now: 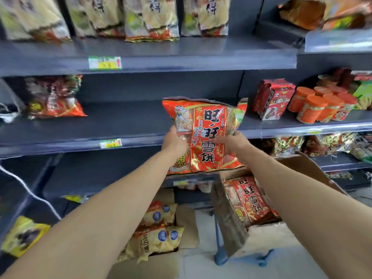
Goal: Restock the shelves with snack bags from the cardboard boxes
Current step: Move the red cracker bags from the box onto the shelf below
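Red snack bag (203, 135) gripped upright by left hand (174, 142) and right hand (231, 140).

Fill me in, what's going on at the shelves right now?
A person grips a red snack bag with the left hand and the right hand, holding it up in front of the middle shelf, not yet set down. A reddish bag lies at that shelf's left end. Below, an open cardboard box holds more red bags, and a second box holds yellow bags.
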Demonstrator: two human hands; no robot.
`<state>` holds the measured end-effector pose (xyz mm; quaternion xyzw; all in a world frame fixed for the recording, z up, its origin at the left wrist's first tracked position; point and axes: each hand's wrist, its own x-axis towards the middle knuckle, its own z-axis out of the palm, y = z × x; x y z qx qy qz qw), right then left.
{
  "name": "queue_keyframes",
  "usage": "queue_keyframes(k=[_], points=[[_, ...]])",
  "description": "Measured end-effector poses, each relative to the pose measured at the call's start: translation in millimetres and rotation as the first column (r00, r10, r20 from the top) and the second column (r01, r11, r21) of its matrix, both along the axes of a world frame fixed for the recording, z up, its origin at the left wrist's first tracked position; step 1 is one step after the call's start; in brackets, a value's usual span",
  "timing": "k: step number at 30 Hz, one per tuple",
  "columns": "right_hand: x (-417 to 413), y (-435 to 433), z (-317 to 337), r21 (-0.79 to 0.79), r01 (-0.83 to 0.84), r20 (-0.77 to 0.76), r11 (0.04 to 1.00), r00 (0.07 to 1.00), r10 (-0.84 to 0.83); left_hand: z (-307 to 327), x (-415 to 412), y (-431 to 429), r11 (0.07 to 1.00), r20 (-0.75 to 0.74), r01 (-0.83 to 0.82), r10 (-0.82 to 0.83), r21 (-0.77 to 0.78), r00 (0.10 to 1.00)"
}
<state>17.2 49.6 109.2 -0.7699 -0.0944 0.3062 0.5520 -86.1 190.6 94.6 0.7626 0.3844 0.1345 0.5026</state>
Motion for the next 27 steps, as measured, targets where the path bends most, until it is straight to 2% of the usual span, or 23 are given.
queue_keyframes(k=[8, 14, 21, 27], points=[[-42.8, 152.0, 10.8, 0.042, -0.290, 0.019, 0.956, 0.957, 0.290, 13.2, -75.3, 124.1, 0.948, 0.018, -0.316, 0.315, 0.050, 0.949], [-77.3, 255.8, 2.9, 0.025, -0.489, 0.062, 0.872, 0.871, 0.486, 10.2, -133.8, 198.8, 0.861, 0.019, -0.507, 0.507, 0.034, 0.862], [-114.4, 345.5, -7.0, -0.106, -0.570, 0.150, 0.815, 0.801, 0.580, 4.6, -180.6, 277.2, 0.804, 0.010, -0.595, 0.595, -0.012, 0.804], [-147.6, 413.1, -13.8, -0.132, -0.560, 0.178, 0.818, 0.799, 0.575, -8.3, -200.8, 352.4, 0.778, 0.054, -0.621, 0.619, 0.097, 0.784]])
